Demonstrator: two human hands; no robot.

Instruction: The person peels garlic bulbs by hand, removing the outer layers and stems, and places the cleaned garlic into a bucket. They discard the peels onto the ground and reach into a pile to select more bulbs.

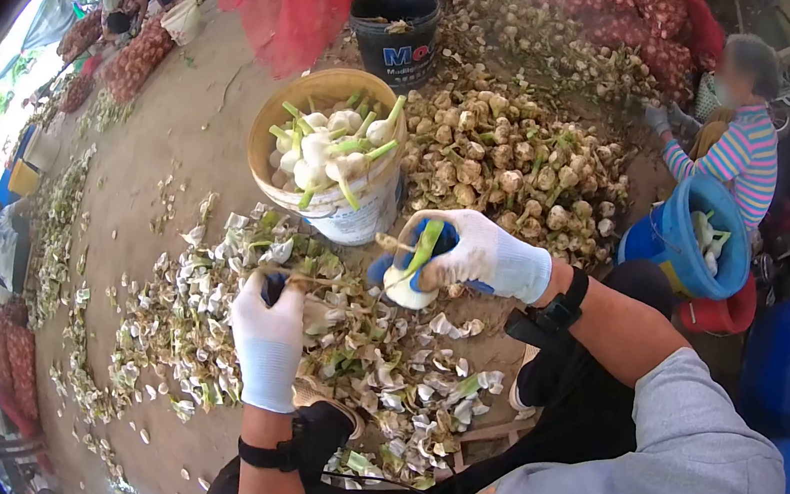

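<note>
My right hand (475,253), in a white glove with blue fingertips, holds a garlic bulb (407,289) with a green stem standing up from it. To its left, my left hand (268,325), gloved the same way, is closed with thumb and fingers together; a thin brownish strand runs from it toward the bulb. Whatever lies inside its fingers is hidden. Just beyond my hands stands a white bucket (358,220) filled with peeled garlic bulbs (328,147) with green stems. A heap of unpeeled garlic (517,168) lies behind my right hand.
Peelings (200,341) cover the floor below my hands. A black bucket (392,50) stands behind the white one. At the right are a blue bucket (690,233) holding bulbs and a person in a striped top (736,159). Red net sacks (639,19) lie at the back.
</note>
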